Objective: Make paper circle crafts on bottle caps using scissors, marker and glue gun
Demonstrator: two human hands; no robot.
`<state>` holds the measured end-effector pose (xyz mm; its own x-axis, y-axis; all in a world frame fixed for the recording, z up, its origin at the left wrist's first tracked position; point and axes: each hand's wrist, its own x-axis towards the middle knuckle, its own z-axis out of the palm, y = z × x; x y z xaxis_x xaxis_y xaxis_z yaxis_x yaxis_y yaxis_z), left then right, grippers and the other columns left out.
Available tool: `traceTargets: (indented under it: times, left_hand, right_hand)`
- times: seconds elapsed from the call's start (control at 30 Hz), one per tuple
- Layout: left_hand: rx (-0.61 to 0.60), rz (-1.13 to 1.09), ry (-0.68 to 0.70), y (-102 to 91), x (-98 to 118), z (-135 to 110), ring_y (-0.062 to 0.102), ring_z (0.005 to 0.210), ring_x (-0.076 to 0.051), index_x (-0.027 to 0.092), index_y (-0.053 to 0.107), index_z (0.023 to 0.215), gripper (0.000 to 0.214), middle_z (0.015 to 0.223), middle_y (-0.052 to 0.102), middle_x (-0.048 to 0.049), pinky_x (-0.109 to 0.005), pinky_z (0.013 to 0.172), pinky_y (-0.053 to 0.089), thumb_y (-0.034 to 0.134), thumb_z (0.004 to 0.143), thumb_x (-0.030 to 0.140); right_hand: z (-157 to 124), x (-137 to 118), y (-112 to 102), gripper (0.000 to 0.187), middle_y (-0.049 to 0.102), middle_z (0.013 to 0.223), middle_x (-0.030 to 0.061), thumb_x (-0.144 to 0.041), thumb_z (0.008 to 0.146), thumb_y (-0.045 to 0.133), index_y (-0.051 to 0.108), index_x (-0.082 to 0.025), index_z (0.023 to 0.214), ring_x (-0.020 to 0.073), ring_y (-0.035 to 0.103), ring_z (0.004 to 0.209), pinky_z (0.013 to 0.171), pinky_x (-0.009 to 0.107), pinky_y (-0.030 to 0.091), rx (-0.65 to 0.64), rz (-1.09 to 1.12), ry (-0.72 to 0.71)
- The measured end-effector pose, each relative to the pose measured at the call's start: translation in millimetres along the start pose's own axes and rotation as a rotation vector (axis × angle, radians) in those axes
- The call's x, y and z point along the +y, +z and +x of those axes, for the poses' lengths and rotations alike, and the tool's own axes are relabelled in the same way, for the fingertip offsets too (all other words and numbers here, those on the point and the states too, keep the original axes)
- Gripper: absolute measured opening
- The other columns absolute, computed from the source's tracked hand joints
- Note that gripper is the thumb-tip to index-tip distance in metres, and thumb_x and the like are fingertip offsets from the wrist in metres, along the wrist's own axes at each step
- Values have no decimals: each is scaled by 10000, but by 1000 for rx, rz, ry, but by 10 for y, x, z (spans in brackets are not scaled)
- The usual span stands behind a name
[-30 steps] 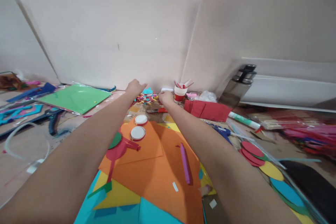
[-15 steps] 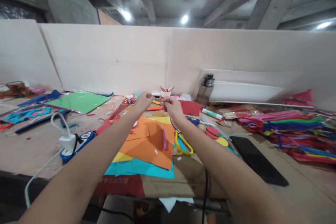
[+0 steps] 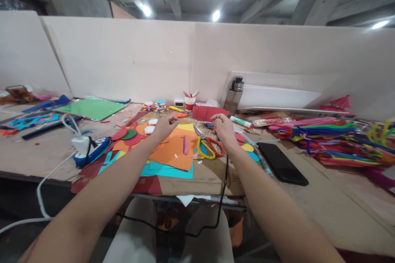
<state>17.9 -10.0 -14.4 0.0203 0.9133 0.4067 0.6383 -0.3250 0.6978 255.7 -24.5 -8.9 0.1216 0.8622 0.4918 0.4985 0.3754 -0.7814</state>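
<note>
My left hand [image 3: 168,126] hangs above the orange paper sheets [image 3: 171,152] with its fingertips pinched together; anything between them is too small to make out. To its left lie white round lids [image 3: 149,130] and red and green paper discs [image 3: 128,134]. My right hand [image 3: 224,130] is over a dark blue tool [image 3: 209,125], probably a glue gun, which it partly hides. Its fingers are bent, with a gap between thumb and forefinger. Scissors with yellow and red-orange handles [image 3: 206,154] lie half open just left of it. A purple marker [image 3: 185,145] rests on the orange paper.
A white and red cup [image 3: 189,102] with sticks stands at the back, near a bottle [image 3: 233,95]. A phone [image 3: 282,163] and bundled pipe cleaners [image 3: 324,135] lie right. A power strip [image 3: 95,151] sits left; a black cable [image 3: 224,189] hangs over the front edge.
My hands have drawn apart from in front of the cup. The right hand moved right, towards the dark blue tool; the left came back nearer. The view tilted down.
</note>
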Motion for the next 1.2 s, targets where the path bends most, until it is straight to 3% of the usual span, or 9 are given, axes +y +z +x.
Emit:
traceTargets:
  times: [0.2, 0.33, 0.53, 0.63, 0.77, 0.9, 1.07, 1.2]
  left_hand:
    - [-111, 140, 34, 42, 23, -71, 629, 735, -168, 191, 715, 907, 178, 756, 696, -16, -272, 719, 454, 575, 848, 283]
    - [-59, 190, -55, 7, 19, 15, 655, 784, -179, 202, 721, 912, 182, 802, 724, -23, -273, 760, 471, 572, 850, 285]
    - [196, 273, -288, -367, -195, 681, 650, 1039, -212, 128, 648, 1147, 338, 1134, 706, -115, -282, 870, 473, 515, 889, 301]
    - [223, 318, -386, -461, -314, 1079, 642, 1073, -259, 116, 587, 1224, 463, 1173, 684, -152, -320, 848, 485, 605, 838, 370]
    - [164, 368, -446, -366, -405, 1484, 642, 1087, -353, 132, 626, 1111, 579, 1039, 713, -183, -380, 818, 497, 789, 676, 477]
    - [119, 425, -488, -209, -510, 1752, 624, 1131, -401, 144, 630, 1075, 702, 1026, 717, -214, -426, 820, 508, 853, 557, 561]
    - [51, 515, -553, -102, -734, 1960, 603, 1183, -428, 110, 608, 1142, 803, 1156, 681, -269, -463, 867, 509, 878, 526, 547]
    - [-49, 598, -594, -50, -877, 2024, 585, 1228, -406, 94, 551, 1270, 903, 1282, 631, -260, -458, 936, 495, 880, 547, 523]
  right_hand:
    - [-138, -147, 66, 169, 627, 714, 1, -230, 832, 453, 615, -193, 864, 146, 540, 648, 620, 258, 381, -102, -141, -113]
    - [-186, -151, 78, 161, 631, 681, -5, -216, 850, 477, 636, -189, 848, 135, 534, 619, 615, 253, 356, -202, -222, -218]
    - [-190, -205, 40, 180, 654, 696, 13, -193, 871, 478, 655, -187, 837, 140, 546, 617, 614, 256, 355, -218, -250, -240]
    - [-197, -233, 25, 183, 652, 697, 15, -151, 850, 487, 665, -184, 874, 145, 543, 617, 637, 261, 375, -231, -235, -248]
    - [-205, -218, 18, 204, 672, 747, 22, -122, 848, 488, 669, -191, 913, 149, 566, 647, 666, 263, 401, -257, -212, -258]
    - [-205, -186, 8, 191, 683, 774, 31, -109, 849, 491, 657, -199, 881, 153, 582, 673, 669, 263, 412, -242, -239, -261]
    - [-218, -185, 20, 180, 694, 806, 39, -111, 869, 488, 638, -207, 846, 157, 601, 716, 668, 262, 415, -262, -253, -271]
    - [-249, -215, 39, 184, 694, 812, 43, -100, 868, 483, 637, -201, 862, 160, 604, 734, 664, 263, 408, -289, -277, -278]
